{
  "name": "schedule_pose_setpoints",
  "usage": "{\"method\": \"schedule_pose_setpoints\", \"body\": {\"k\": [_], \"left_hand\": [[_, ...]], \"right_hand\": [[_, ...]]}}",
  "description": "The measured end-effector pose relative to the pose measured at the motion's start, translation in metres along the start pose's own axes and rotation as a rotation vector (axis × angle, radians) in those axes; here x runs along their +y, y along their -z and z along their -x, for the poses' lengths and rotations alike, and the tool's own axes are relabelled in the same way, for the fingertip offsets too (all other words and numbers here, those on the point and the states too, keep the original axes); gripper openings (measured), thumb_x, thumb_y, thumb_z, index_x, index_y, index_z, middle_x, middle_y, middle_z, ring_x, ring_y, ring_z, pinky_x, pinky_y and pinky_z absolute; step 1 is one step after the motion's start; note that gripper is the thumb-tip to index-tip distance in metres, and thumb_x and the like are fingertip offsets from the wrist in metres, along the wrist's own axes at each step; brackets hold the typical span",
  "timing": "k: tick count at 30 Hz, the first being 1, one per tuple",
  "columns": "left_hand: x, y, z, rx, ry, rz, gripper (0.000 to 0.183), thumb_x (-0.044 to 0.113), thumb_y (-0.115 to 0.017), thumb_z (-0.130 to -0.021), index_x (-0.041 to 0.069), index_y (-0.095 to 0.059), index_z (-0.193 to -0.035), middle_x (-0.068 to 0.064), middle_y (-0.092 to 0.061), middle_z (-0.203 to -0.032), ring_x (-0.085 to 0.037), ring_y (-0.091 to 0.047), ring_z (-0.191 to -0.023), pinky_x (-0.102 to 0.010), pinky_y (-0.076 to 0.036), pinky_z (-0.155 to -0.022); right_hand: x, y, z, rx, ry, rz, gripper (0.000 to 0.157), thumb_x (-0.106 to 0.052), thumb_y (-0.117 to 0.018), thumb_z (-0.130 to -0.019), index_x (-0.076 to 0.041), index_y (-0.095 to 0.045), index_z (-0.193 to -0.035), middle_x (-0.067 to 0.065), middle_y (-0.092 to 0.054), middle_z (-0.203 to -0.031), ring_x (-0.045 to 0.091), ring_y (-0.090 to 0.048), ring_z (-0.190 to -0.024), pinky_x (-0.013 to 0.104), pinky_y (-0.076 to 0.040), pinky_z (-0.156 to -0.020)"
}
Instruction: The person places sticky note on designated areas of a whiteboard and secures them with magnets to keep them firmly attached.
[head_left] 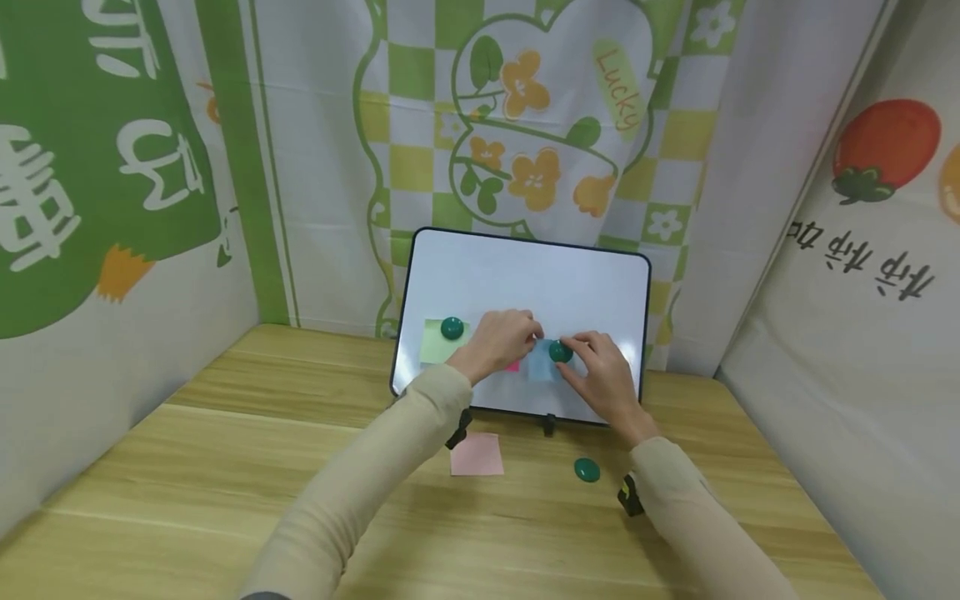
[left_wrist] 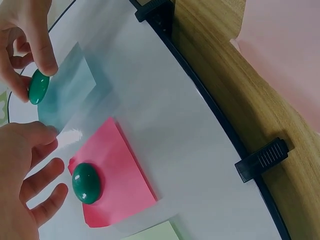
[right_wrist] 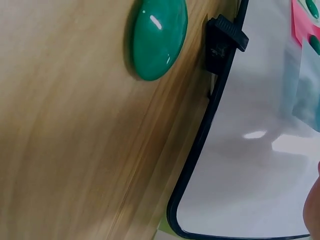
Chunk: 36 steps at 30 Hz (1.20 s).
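Observation:
On the whiteboard (head_left: 525,275), a blue sticky note (head_left: 542,367) lies between the two hands. The left hand (head_left: 501,342) pinches its upper left corner, as the left wrist view also shows of this left hand (left_wrist: 25,170). Between thumb and fingers, the right hand (head_left: 606,375) grips a round green magnet (left_wrist: 39,86) at the note's top edge. A bright pink note (left_wrist: 117,175) under another green magnet (left_wrist: 86,183) is beside the left hand, mostly hidden by it in the head view. Only a sliver of the right hand (right_wrist: 312,210) enters the right wrist view.
A light green note (head_left: 433,343) hangs at the board's left under a green magnet (head_left: 452,327). On the wooden table (head_left: 187,500) lie a pale pink note (head_left: 477,455) and a loose green magnet (head_left: 587,470). Black clips (left_wrist: 262,159) hold the board's lower edge.

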<state>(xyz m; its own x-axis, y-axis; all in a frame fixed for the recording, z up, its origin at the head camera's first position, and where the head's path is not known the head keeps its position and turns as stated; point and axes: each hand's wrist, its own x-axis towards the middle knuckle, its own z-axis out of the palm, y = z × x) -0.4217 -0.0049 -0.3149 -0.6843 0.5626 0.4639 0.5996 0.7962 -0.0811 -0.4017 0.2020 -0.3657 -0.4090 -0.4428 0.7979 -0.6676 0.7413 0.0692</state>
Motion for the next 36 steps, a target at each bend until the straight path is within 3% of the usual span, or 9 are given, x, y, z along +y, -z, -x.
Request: {"method": "schedule_pose_setpoints", "body": {"k": [13,23,36], "left_hand": [[-0.007,-0.001,-0.006,0.105,-0.008,-0.082,0.017,0.023,-0.061,-0.089,0.025,-0.074,-0.1,0.005,-0.068,-0.096,-0.016,-0.053,-0.086,-0.03,-0.039,-0.077],[-0.007,-0.007,-0.011,0.091,-0.021,-0.136,0.017,0.024,-0.061,-0.09,0.028,-0.074,-0.1,0.006,-0.068,-0.096,-0.016,-0.053,-0.089,-0.032,-0.039,-0.079],[0.0,-0.009,-0.017,0.018,0.012,-0.19,0.018,0.028,-0.061,-0.09,0.031,-0.072,-0.104,0.007,-0.069,-0.101,-0.016,-0.052,-0.092,-0.033,-0.038,-0.083]], "right_hand": [[-0.002,-0.006,-0.008,0.002,-0.045,0.042,0.043,-0.02,-0.079,-0.075,-0.006,-0.065,-0.113,0.009,-0.06,-0.104,0.021,-0.054,-0.088,0.033,-0.049,-0.071],[0.0,-0.011,-0.013,-0.027,-0.067,0.065,0.042,-0.02,-0.077,-0.077,-0.007,-0.065,-0.115,0.008,-0.059,-0.106,0.021,-0.053,-0.088,0.031,-0.047,-0.07],[0.005,-0.017,-0.014,-0.044,-0.083,0.047,0.04,-0.018,-0.076,-0.078,-0.006,-0.065,-0.114,0.008,-0.059,-0.107,0.023,-0.053,-0.09,0.033,-0.048,-0.073]]}}
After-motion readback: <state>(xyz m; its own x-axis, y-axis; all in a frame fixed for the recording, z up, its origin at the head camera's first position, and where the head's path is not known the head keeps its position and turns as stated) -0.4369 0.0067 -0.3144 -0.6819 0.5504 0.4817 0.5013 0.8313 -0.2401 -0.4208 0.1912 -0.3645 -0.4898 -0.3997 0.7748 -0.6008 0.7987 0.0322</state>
